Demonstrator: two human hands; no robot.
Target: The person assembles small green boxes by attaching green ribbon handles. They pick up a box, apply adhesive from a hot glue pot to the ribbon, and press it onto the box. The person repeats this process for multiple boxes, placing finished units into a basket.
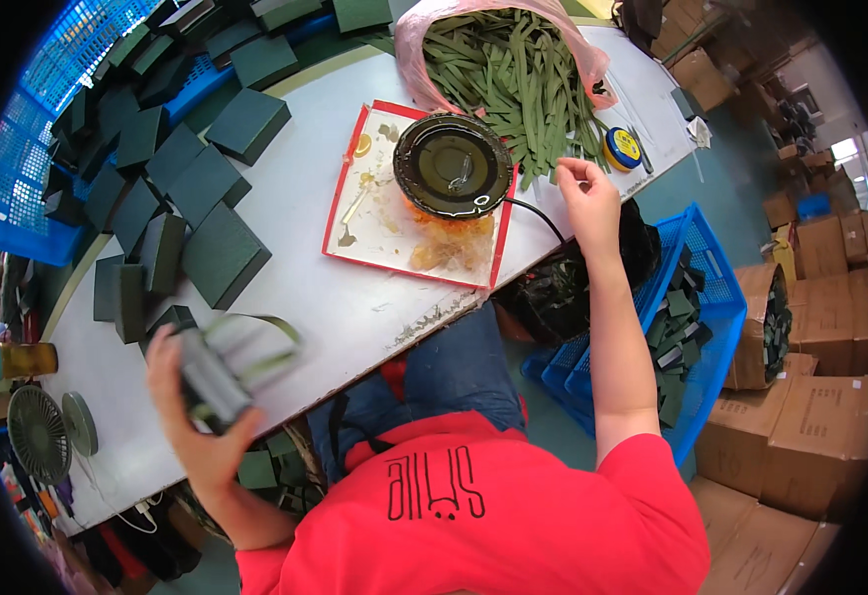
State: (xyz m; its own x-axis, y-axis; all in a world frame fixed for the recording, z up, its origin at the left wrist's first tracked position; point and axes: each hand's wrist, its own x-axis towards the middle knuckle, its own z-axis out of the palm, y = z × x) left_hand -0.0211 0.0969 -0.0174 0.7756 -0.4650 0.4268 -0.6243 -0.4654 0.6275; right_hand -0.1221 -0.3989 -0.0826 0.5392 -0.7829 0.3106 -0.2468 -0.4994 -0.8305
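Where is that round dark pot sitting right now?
The round dark pot sits on the red-edged tray mid-table, just left of the right hand and below the bag of green strips.

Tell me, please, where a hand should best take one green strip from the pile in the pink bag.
Probably at a loose end on the near edge of the green strips, coming from the person's side, where the right hand is. There the ends fan out of the pink bag onto the table.

White worktable, teal floor, stacked cardboard boxes at right, blue crates, small desk fan.
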